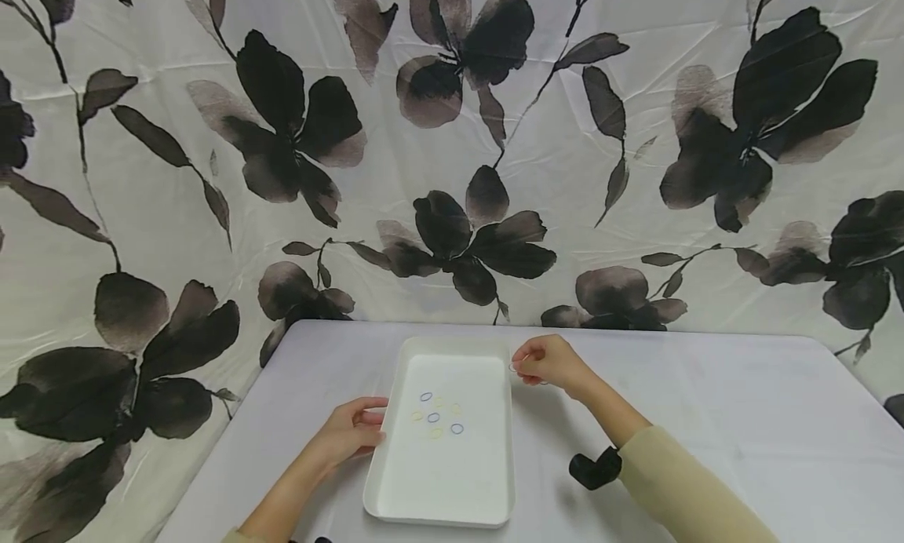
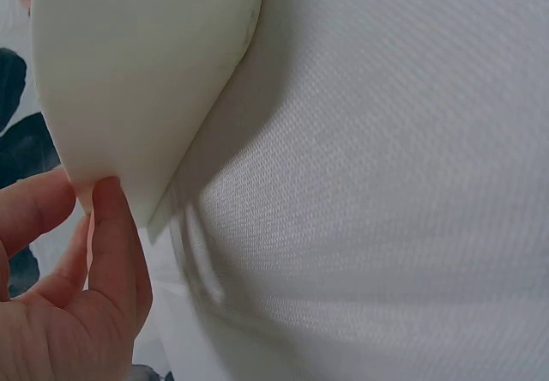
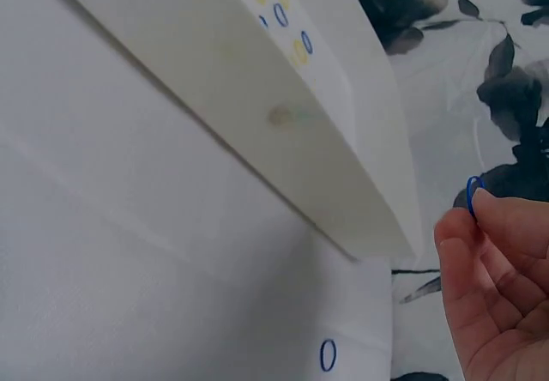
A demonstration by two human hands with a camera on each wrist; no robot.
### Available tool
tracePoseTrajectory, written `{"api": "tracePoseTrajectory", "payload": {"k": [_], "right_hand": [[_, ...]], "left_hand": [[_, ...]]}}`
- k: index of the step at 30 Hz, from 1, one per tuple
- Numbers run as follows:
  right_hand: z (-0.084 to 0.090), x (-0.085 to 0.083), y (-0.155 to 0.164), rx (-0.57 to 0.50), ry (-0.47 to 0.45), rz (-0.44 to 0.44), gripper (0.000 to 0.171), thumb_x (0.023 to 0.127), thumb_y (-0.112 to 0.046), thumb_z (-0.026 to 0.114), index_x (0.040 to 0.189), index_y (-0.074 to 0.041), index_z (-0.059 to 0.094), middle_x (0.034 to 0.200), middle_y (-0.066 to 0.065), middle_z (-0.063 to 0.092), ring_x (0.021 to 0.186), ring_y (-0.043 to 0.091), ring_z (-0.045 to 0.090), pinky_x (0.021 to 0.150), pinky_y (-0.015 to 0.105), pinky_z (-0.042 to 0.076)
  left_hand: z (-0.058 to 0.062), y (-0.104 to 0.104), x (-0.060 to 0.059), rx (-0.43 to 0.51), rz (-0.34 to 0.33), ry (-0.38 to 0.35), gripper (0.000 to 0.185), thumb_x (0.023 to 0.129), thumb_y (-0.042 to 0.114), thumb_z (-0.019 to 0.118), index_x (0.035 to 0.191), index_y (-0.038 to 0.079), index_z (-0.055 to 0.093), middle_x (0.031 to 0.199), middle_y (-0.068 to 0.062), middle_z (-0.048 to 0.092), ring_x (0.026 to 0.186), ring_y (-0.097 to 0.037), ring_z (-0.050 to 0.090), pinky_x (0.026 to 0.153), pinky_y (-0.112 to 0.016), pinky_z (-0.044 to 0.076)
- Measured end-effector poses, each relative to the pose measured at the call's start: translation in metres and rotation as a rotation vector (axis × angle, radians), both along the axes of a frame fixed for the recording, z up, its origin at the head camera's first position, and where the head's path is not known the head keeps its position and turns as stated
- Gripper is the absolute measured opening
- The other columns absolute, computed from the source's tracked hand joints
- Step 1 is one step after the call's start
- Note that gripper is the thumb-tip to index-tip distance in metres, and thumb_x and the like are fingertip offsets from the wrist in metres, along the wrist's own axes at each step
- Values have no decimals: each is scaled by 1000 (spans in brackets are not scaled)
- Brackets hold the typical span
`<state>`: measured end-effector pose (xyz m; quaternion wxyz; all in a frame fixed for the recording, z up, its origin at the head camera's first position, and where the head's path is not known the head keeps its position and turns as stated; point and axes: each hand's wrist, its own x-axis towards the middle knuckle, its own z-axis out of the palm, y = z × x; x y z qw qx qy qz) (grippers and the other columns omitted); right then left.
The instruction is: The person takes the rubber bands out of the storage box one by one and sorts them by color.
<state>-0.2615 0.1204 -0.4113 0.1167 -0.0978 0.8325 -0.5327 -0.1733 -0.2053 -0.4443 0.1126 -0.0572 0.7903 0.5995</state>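
A white rectangular tray (image 1: 441, 480) stands on the table, with three thin blue rings (image 1: 434, 418) and several yellow rings (image 1: 435, 432) lying inside it. On its left side my left hand (image 1: 351, 431) grips the rim between thumb and fingers, and the left wrist view shows the tray's outer wall (image 2: 154, 63) against the fingertips. Beyond the tray's far right corner, my right hand (image 1: 554, 364) pinches a small blue ring (image 3: 470, 196) between thumb and forefinger. Below that hand, another blue ring (image 3: 328, 355) lies on the tabletop.
A white cloth covers the table (image 1: 741, 449), whose far edge meets a hanging floral sheet (image 1: 459, 158). A black strap-like piece (image 1: 595, 468) sits at my right wrist. The tray's outer wall bears a faint brownish mark (image 3: 281, 115).
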Motion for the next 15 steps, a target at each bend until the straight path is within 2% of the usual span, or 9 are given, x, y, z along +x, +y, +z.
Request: {"api": "tracePoseTrajectory", "payload": {"k": [6,15], "right_hand": [[-3,1,16,5,19,3,11,84,-4,66,89,6,64,70,6,62,62,15,59,61,30,54],[-9,-1,29,25,41,-10,13,84,-4,66,90,7,65,68,8,61,60,13,57,58,29,52]], "left_hand": [[1,3,-1,-9,11,-6,55,75,-13,62,128,-7,47,104,-19,58,84,-23,61,71,-37,54],[0,3,-1,-16,22,0,55,75,-12,63,127,-6,48,102,-18,59,82,-22,61,69,-36,54]]}}
